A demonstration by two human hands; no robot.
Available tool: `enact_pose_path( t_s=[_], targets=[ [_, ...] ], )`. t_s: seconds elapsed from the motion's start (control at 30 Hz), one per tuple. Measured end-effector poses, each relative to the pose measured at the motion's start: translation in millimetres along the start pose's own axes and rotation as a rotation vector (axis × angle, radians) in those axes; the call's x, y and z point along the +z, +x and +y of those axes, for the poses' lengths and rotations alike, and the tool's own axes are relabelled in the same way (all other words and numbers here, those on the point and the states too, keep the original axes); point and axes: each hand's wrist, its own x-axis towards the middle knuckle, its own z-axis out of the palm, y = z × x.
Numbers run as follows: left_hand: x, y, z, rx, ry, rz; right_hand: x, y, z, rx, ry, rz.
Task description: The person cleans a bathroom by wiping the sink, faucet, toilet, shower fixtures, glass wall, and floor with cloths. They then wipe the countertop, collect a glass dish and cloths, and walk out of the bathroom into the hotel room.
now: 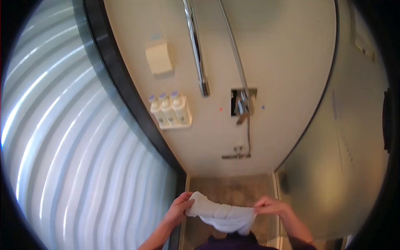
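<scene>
Pale shower wall [287,62] carries three bottles [170,110] and a metal bar [196,46], with a ribbed panel [79,133] to the left and brown floor [233,185] below. White cloth [223,212] spans from the left hand [181,208], pinching one end between thumb and fingers, to the right hand [271,206], pinching the other; it hangs above the floor, near dark clothing [227,243].

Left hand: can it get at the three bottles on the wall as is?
Probably not yet: the left hand holds one end of the white cloth, away from the bottles. Once freed, likely yes; nothing visible blocks the way.
</scene>
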Motion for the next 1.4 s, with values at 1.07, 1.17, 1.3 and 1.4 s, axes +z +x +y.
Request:
enact_pose_path(
  t_s=[1.07, 1.17, 1.3, 1.4],
  targets=[
    [-95, 161, 121, 0.119, -0.347, -0.108, -193, 228, -823, -0.667, -1.816, 2.012],
    [-106, 162, 120, 0.130, -0.333, -0.069, -191, 239, -804, -0.506, -1.945, 2.041],
    [-128, 180, 99, 0.184, -0.455, -0.025, -182, 238, -739, -0.828, -1.999, 2.006],
    [-136, 185, 90, 0.145, -0.484, -0.002, -173, 250, -656, -0.550, -1.772, 1.949]
  ],
)
